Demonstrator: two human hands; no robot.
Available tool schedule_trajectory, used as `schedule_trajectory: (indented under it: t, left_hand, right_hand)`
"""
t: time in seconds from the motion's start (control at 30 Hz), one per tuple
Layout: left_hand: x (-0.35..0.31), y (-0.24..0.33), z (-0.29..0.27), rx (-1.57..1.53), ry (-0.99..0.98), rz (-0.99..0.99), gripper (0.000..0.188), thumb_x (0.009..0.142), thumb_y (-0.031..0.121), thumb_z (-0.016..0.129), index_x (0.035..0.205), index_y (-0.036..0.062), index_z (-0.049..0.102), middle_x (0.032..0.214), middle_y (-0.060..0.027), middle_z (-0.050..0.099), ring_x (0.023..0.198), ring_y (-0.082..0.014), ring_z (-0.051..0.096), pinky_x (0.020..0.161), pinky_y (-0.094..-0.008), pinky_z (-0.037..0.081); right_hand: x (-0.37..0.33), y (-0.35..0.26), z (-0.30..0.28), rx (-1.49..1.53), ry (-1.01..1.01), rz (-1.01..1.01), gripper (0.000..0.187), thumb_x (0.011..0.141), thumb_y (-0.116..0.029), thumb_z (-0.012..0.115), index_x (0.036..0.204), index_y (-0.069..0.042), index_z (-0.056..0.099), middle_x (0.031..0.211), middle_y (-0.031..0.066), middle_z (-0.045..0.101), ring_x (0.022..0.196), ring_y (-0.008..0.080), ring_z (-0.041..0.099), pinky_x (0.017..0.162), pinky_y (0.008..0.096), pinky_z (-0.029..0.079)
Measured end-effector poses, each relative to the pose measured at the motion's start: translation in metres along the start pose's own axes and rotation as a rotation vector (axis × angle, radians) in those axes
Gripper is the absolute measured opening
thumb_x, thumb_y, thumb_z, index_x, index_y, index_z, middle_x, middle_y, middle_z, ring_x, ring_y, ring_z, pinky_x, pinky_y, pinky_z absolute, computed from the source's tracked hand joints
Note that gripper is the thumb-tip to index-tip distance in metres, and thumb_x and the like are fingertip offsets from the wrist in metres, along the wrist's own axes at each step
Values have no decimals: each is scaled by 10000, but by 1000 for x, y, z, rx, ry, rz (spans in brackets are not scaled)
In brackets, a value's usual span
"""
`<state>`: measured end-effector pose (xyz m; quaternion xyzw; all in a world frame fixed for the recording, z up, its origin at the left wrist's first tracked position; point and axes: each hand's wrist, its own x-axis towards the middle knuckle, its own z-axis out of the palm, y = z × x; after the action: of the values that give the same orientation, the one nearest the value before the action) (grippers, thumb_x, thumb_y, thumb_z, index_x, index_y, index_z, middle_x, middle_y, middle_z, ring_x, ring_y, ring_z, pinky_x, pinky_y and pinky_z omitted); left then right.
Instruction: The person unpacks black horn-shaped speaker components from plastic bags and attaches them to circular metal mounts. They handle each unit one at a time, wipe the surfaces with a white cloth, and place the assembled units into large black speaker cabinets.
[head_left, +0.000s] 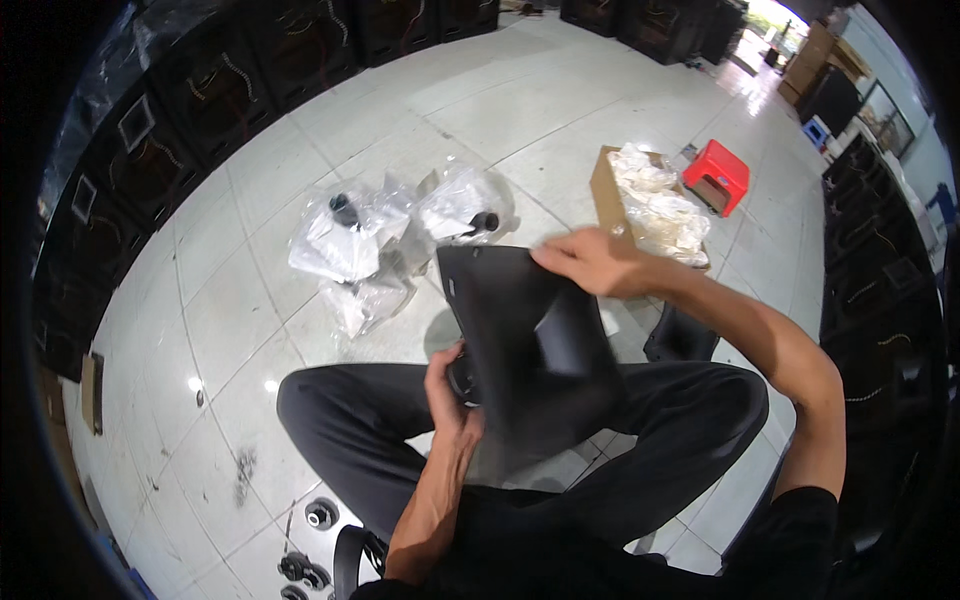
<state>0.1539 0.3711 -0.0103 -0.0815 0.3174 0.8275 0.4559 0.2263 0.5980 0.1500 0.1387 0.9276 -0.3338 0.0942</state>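
Right hand [597,262] gripped the top edge of the black panel [530,350], our fingers curled over it near its upper right corner. We held the panel up in front of us, above our crossed legs [660,420], well off the floor [480,120]. Its long axis ran from the upper left down toward our lap, the broad top end pointing away from us and the narrower lower end toward our body. The face we saw curved inward, like a flared horn or trough.

Left hand [450,385] closed on the lower left side of the panel, where a round black part [463,378] sat against it; we could not tell whether that part was joined to the panel or only held beside it.

On the floor past the panel lay clear bags [370,235], some with small black parts inside. To the right stood a cardboard box [605,195] filled with more crumpled bags, and behind it a red stool [722,172]. Another black piece [680,338] rested just beside our right knee. Small round black parts [318,515] lay on the floor at our lower left. Dark cabinets [200,90] lined the far side of the room.
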Motion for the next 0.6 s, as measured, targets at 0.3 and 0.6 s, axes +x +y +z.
schedule_trajectory:
  t: [0.3, 0.6]
  left_hand:
    - [18, -12, -37, -16, 14, 103, 345, 920, 330, 459, 995, 32, 615, 943, -67, 646, 898, -217, 635, 812, -358, 516]
    - [7, -10, -28, -201, -67, 125, 403, 978, 370, 450, 1186, 54, 587, 1117, -58, 638, 1035, -224, 608, 921, -336, 501]
  right_hand:
    - [-68, -81, 56, 262, -323, -483, 479, 1020, -407, 384, 985, 39, 556, 725, 130, 605, 650, 228, 612, 651, 371, 506]
    - [-8, 20, 30, 144, -35, -66, 675, 987, -552, 329, 933, 44, 642, 760, 181, 647, 708, 325, 648, 670, 406, 493]
